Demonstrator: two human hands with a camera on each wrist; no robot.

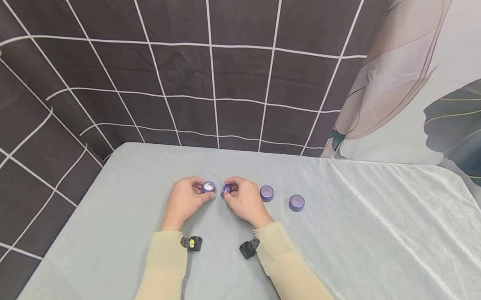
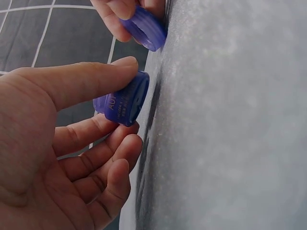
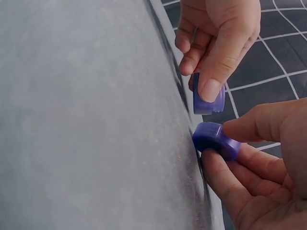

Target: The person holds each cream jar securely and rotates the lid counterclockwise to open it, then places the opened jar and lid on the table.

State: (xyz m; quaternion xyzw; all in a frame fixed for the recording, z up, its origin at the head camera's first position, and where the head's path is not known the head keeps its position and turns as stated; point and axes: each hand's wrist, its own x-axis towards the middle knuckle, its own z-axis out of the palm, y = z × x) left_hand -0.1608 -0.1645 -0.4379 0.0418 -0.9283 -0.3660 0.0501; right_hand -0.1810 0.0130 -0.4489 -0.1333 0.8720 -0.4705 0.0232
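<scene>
My left hand [image 1: 184, 200] pinches a small purple jar [image 2: 125, 103] between thumb and fingers. Its open top shows a whitish inside in the head view, and printed lettering runs along its side in the left wrist view. Just to the right, my right hand [image 1: 244, 200] holds a purple screw lid [image 3: 216, 140] by its edge, tilted, with the hollow side showing in the left wrist view. A narrow gap separates lid and jar. Beyond my right hand stand two more round purple containers, one [image 1: 266, 193] close to the knuckles and one [image 1: 296, 203] farther right.
Everything rests on a table with a pale grey-blue velvety cloth [image 1: 365, 261]. A dark curtain with a white grid [image 1: 239, 76] hangs behind the back edge and at the left. A patterned light curtain [image 1: 405, 89] hangs at the right.
</scene>
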